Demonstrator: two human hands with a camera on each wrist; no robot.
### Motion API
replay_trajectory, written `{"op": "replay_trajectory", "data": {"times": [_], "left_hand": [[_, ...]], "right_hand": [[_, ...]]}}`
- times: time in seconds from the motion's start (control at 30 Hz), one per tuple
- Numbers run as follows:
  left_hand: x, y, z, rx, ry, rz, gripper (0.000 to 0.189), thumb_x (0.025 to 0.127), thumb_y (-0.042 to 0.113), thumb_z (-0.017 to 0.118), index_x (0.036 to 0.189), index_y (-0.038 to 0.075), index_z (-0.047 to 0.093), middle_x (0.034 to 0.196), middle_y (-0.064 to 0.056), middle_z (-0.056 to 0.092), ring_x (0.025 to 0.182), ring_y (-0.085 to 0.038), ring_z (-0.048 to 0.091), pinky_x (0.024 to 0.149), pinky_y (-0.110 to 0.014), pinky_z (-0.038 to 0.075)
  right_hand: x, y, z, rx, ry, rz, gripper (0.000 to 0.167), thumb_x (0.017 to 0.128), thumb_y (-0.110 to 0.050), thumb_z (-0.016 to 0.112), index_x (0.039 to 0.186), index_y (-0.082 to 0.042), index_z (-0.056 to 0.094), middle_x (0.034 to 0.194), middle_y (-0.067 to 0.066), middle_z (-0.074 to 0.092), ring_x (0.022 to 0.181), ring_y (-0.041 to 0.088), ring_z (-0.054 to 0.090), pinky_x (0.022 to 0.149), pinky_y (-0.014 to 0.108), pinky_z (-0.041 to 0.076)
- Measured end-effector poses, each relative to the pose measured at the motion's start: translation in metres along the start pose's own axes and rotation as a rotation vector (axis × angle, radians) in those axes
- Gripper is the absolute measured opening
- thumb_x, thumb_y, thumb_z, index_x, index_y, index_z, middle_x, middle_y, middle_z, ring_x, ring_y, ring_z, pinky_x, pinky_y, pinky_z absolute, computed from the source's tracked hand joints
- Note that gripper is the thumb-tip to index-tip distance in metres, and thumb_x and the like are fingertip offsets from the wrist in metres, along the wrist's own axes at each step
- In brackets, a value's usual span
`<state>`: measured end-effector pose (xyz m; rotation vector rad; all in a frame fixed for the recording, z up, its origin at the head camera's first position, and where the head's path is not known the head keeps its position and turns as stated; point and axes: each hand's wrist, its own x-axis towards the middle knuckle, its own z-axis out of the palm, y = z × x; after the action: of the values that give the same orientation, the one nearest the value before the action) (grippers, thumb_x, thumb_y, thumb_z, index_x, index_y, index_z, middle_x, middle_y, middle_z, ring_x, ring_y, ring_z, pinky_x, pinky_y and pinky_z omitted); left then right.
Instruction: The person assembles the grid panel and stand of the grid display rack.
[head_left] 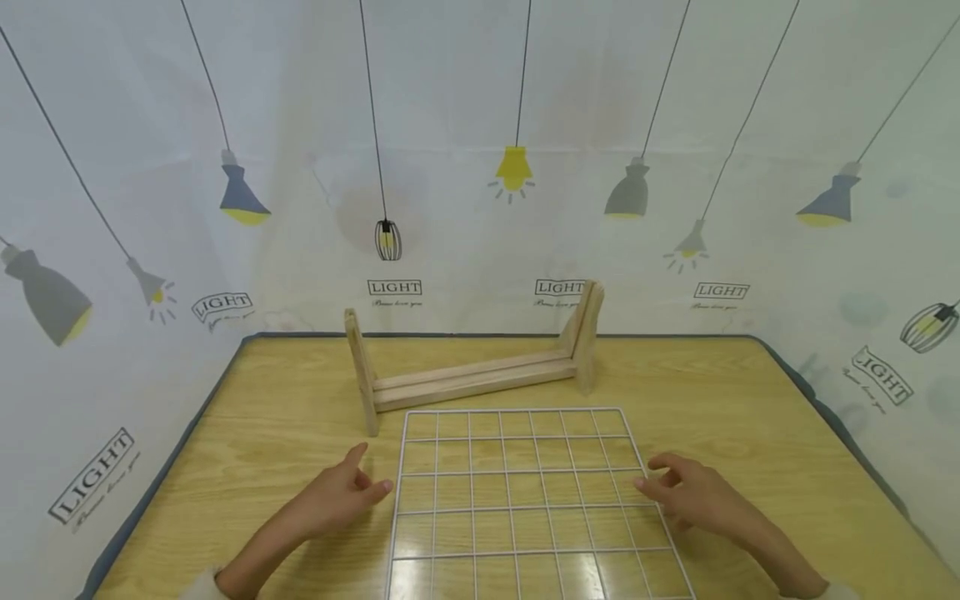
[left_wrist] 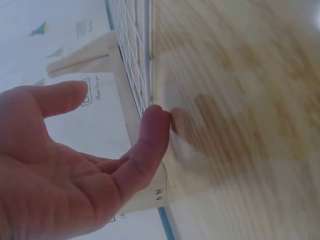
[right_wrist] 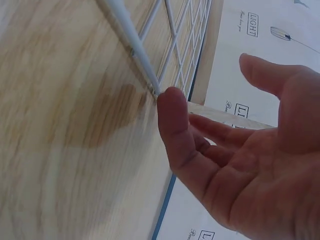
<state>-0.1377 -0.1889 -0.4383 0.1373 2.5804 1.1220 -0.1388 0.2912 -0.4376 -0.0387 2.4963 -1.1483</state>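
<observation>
A white wire grid panel (head_left: 512,507) lies flat on the wooden table. Beside its left edge is my left hand (head_left: 337,496), with thumb and fingers spread and nothing held. In the left wrist view, a bent finger (left_wrist: 150,142) of that hand comes close to the panel's rim; contact is unclear. My right hand (head_left: 693,493) is at the opposite edge, its thumb overlapping the rim in the head view. The right wrist view shows its relaxed fingers (right_wrist: 175,125) near the rim, gripping nothing; whether they touch it cannot be told.
Behind the panel stands a pale wooden frame (head_left: 472,379), a long crossbar between two uprights, set at a slant. The wood-grain table (head_left: 262,433) is enclosed at the back and sides by a white cloth (head_left: 450,100) printed with lamps.
</observation>
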Motion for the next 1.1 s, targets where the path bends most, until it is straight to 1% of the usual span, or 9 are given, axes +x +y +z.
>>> {"op": "replay_trajectory", "data": {"times": [0.2, 0.4, 0.57, 0.77, 0.8, 0.9, 1.0, 1.03, 1.1], "left_hand": [[0.0, 0.003, 0.007, -0.037, -0.019, -0.004, 0.083, 0.096, 0.032, 0.065, 0.147, -0.017, 0.023, 0.101, -0.013, 0.067, 0.07, -0.018, 0.061, 0.061, -0.033, 0.054], [0.002, 0.006, 0.014, -0.061, -0.046, 0.021, 0.081, 0.096, 0.031, 0.064, 0.146, -0.018, 0.025, 0.103, -0.016, 0.068, 0.067, -0.018, 0.062, 0.061, -0.034, 0.055], [0.001, 0.009, 0.02, -0.168, -0.089, -0.004, 0.081, 0.097, 0.029, 0.064, 0.147, -0.018, 0.021, 0.102, -0.017, 0.065, 0.062, -0.02, 0.058, 0.061, -0.036, 0.059], [0.001, 0.008, 0.023, -0.238, -0.09, -0.063, 0.084, 0.097, 0.031, 0.064, 0.148, -0.018, 0.018, 0.11, -0.02, 0.062, 0.075, -0.022, 0.063, 0.065, -0.036, 0.061], [0.001, 0.008, 0.023, -0.244, -0.089, -0.063, 0.084, 0.098, 0.031, 0.063, 0.148, -0.019, 0.017, 0.108, -0.019, 0.062, 0.076, -0.021, 0.063, 0.065, -0.036, 0.061], [0.001, 0.009, 0.023, -0.251, -0.102, -0.053, 0.083, 0.1, 0.03, 0.06, 0.147, -0.021, 0.014, 0.09, -0.013, 0.062, 0.065, -0.016, 0.055, 0.059, -0.027, 0.055], [0.002, 0.01, 0.023, -0.246, -0.107, -0.029, 0.079, 0.101, 0.027, 0.057, 0.145, -0.024, 0.014, 0.072, -0.006, 0.057, 0.055, -0.012, 0.042, 0.051, -0.021, 0.042], [0.002, 0.01, 0.023, -0.244, -0.108, -0.023, 0.077, 0.102, 0.026, 0.056, 0.145, -0.024, 0.016, 0.068, -0.004, 0.055, 0.053, -0.011, 0.038, 0.05, -0.02, 0.036], [0.002, 0.01, 0.023, -0.243, -0.103, -0.01, 0.066, 0.102, 0.025, 0.055, 0.138, -0.024, 0.028, 0.066, -0.002, 0.054, 0.053, -0.011, 0.037, 0.049, -0.019, 0.033]], "right_hand": [[-0.002, 0.003, -0.001, 0.005, 0.004, 0.039, 0.066, 0.097, -0.037, 0.064, 0.137, 0.01, 0.043, 0.11, 0.019, 0.063, 0.079, 0.022, 0.067, 0.066, 0.038, 0.061], [-0.002, 0.002, 0.0, 0.018, 0.002, 0.057, 0.068, 0.096, -0.038, 0.065, 0.138, 0.011, 0.042, 0.108, 0.018, 0.062, 0.078, 0.022, 0.065, 0.066, 0.038, 0.061], [-0.002, 0.001, 0.003, 0.026, 0.006, 0.072, 0.067, 0.096, -0.037, 0.065, 0.137, 0.011, 0.043, 0.108, 0.018, 0.062, 0.079, 0.022, 0.063, 0.067, 0.038, 0.06], [0.0, 0.001, 0.004, 0.025, 0.005, 0.067, 0.069, 0.096, -0.038, 0.064, 0.137, 0.012, 0.042, 0.107, 0.018, 0.063, 0.081, 0.022, 0.062, 0.068, 0.038, 0.06], [0.0, 0.001, 0.004, 0.025, 0.007, 0.069, 0.069, 0.096, -0.038, 0.064, 0.137, 0.012, 0.042, 0.107, 0.017, 0.063, 0.081, 0.022, 0.062, 0.068, 0.038, 0.06], [0.001, 0.003, 0.005, 0.031, 0.007, 0.078, 0.068, 0.097, -0.037, 0.063, 0.137, 0.013, 0.041, 0.108, 0.018, 0.064, 0.081, 0.022, 0.061, 0.068, 0.038, 0.06], [0.003, 0.004, 0.006, 0.037, 0.014, 0.089, 0.067, 0.098, -0.036, 0.062, 0.137, 0.014, 0.04, 0.109, 0.018, 0.064, 0.081, 0.021, 0.061, 0.068, 0.037, 0.059], [0.003, 0.005, 0.007, 0.038, 0.015, 0.091, 0.066, 0.099, -0.035, 0.061, 0.136, 0.015, 0.04, 0.109, 0.018, 0.064, 0.081, 0.021, 0.061, 0.068, 0.037, 0.059], [0.003, 0.005, 0.007, 0.038, 0.019, 0.094, 0.063, 0.1, -0.034, 0.059, 0.134, 0.016, 0.041, 0.109, 0.018, 0.064, 0.081, 0.021, 0.061, 0.068, 0.037, 0.059]]}}
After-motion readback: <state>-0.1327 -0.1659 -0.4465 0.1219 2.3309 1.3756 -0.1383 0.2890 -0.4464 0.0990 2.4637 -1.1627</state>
